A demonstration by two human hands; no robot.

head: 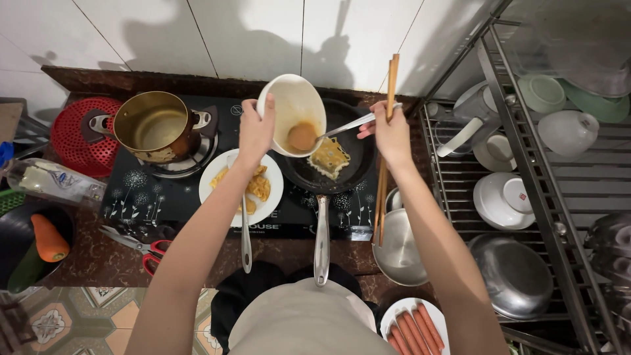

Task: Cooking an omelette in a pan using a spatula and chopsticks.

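Head view looks down on a gas stove. Left hand (pixel 255 131) grips a white bowl (pixel 294 108) tilted over a black frying pan (pixel 351 167), where a square of fried egg (pixel 328 158) lies. Right hand (pixel 391 131) clasps a metal spoon (pixel 342 126) scraping orange-brown batter (pixel 302 137) inside the bowl, and also holds wooden chopsticks (pixel 384 158). Beside the pan, a white plate (pixel 271 197) carries cooked egg pieces. A brass pot (pixel 154 125) sits on the left burner. Sausages (pixel 411 332) lie on a plate near the body.
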